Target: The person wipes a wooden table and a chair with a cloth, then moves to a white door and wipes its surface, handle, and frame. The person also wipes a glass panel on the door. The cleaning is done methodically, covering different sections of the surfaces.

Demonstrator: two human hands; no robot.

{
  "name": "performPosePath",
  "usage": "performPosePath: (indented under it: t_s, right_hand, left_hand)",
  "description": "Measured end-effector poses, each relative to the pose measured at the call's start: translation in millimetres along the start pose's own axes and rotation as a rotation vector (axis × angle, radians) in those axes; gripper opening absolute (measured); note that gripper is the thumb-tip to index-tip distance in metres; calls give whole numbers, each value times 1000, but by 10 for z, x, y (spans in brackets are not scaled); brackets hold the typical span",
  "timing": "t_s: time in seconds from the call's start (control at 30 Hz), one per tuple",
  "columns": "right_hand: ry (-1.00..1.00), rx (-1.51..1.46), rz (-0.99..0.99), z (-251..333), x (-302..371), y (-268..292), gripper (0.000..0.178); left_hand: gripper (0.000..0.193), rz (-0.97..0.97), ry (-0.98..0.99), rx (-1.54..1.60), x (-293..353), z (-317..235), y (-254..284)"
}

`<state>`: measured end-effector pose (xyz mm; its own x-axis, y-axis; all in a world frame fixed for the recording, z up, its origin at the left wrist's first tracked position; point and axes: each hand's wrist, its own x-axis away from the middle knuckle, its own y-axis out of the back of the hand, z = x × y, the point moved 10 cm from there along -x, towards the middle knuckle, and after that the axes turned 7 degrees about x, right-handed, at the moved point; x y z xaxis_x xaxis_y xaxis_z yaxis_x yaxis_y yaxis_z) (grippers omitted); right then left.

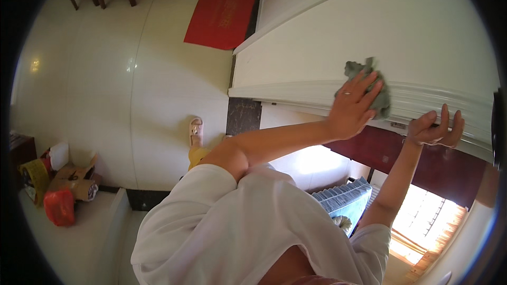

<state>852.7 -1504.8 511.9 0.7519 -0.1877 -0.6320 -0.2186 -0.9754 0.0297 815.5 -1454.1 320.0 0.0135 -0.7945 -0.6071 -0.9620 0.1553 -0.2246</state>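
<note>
A grey-green cloth point(384, 100) lies bunched against the white door frame moulding point(296, 95). My left hand point(353, 103), with a ring on one finger, presses it there, its fingers stretched over the fabric. Part of the cloth sticks out beyond my fingertips onto the flat white panel point(422, 26). Farther right, my right hand point(437, 127) rests at the moulding's edge with its fingers apart and nothing visible in them. A thin pale band circles that wrist.
A dark red door panel point(377, 150) stands beneath the moulding. A red mat point(222, 13) lies on the pale tiled floor. At lower left are a cardboard box point(74, 179) and a red plastic bag point(59, 207). A blue-covered piece of furniture point(346, 198) stands near a bright window point(422, 216).
</note>
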Motion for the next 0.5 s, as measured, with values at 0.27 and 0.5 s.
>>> performPosePath:
  t_s: [0.27,0.5]
  right_hand:
    - [-157,-32,-127,-177,208,31,41]
    - [-468,-13,-212,-520,407,204,51]
  left_hand:
    - [87,178,146,-118,826,843,159]
    - [78,173,-454,83,-482,-836,-318]
